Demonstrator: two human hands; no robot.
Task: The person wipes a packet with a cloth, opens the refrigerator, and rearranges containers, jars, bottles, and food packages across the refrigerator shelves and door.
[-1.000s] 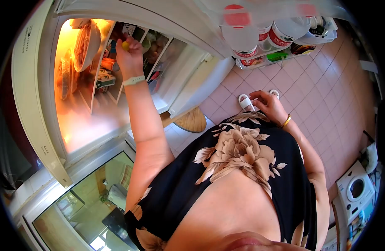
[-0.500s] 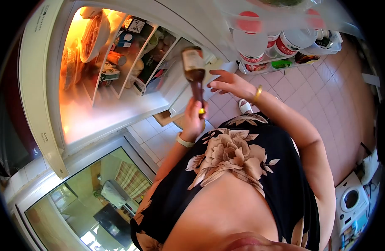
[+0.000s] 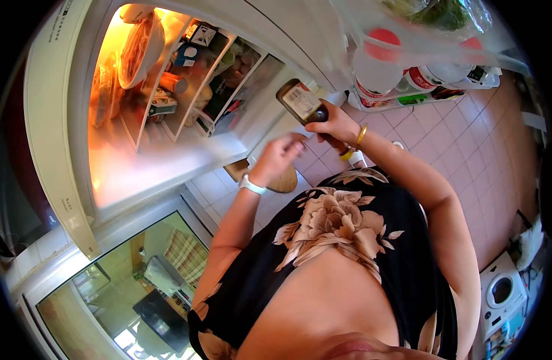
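Observation:
A dark brown glass bottle [image 3: 302,101] with a pale printed label and a yellow cap tilts in front of the open fridge, its base up and its capped end down. My right hand [image 3: 336,123], with a gold bracelet at the wrist, is wrapped around its shoulder and neck. To the left of the bottle, my left hand [image 3: 280,157], wearing a pale wristband, holds nothing. Its fingers are loosely bent, apart from one another and slightly blurred, just short of the bottle.
The open fridge [image 3: 150,171] holds packed food and cartons between shelves at left. Its door shelves carry large bottles [image 3: 372,81] with red caps and a bag of greens [image 3: 435,13]. Below are floor tiles [image 3: 450,156], a round wooden board [image 3: 283,180] and a glass pane [image 3: 123,288].
The bottle has passed from my left hand to my right, which has closed around it. My left hand has let go and opened beside it. The bottle tilts more now.

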